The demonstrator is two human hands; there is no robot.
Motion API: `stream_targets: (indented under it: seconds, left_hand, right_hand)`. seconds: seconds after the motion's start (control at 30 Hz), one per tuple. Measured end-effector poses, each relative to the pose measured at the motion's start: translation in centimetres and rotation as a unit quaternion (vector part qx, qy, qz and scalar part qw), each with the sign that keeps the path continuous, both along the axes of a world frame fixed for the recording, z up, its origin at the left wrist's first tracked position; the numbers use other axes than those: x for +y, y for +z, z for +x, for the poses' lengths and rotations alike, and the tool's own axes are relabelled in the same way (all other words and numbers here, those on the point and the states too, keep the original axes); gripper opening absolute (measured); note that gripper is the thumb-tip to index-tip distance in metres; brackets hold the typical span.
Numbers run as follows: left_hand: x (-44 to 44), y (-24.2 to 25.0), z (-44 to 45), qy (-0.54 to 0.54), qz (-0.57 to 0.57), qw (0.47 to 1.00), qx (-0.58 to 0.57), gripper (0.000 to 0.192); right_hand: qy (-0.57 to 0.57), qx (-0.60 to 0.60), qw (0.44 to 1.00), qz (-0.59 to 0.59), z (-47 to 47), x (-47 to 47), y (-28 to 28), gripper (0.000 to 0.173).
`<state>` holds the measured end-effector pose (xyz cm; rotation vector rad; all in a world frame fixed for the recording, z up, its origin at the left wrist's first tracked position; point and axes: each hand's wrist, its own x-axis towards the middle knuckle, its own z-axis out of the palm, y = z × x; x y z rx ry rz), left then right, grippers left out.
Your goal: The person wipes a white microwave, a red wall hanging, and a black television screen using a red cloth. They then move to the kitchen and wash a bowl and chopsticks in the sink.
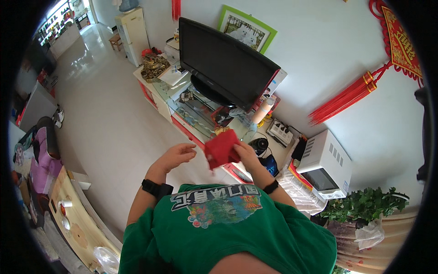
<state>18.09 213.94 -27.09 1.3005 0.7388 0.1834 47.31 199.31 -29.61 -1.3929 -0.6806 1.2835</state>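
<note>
A folded red cloth (222,149) is gripped at its right edge by my right hand (248,157), held up in front of my chest. To its left, my left hand (178,156) hangs in the air with fingers apart and nothing in it, a small gap from the cloth. Beyond both hands stands a long TV cabinet (186,132) with a glass top and red-edged drawers. On it a flat-screen television (227,63) faces me. Part of the cabinet's front is hidden behind the cloth and my right hand.
A white microwave (325,167) stands at right, beside a power strip (280,132) and a pink cylinder (262,111). Leafy plants (362,205) are at lower right. A wooden coffee table (80,236) bearing cups is at lower left. A water dispenser (131,36) stands far back.
</note>
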Motion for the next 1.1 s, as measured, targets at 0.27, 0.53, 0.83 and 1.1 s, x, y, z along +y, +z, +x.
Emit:
stream_targets:
  seconds: [0.27,0.53,0.83,1.1]
  left_hand:
    - [6.3,-1.2,0.4,0.043,0.12,0.992,-0.012,0.068]
    - [16.5,-0.7,0.8,0.074,0.059,0.995,0.016,0.034]
    - [29.0,0.2,4.9,0.064,0.089,0.994,-0.026,0.03]
    - [40.4,0.9,11.6,0.006,0.165,0.985,-0.052,0.026]
  right_hand:
    - [0.202,-0.238,0.931,0.191,-7.6,12.6,0.8,0.035]
    - [0.23,-0.053,0.97,0.057,-5.2,24.0,0.0,0.034]
    - [-0.142,0.154,0.956,0.204,7.9,29.1,3.9,0.023]
    - [-0.46,-0.302,0.764,0.338,14.9,25.1,12.9,0.025]
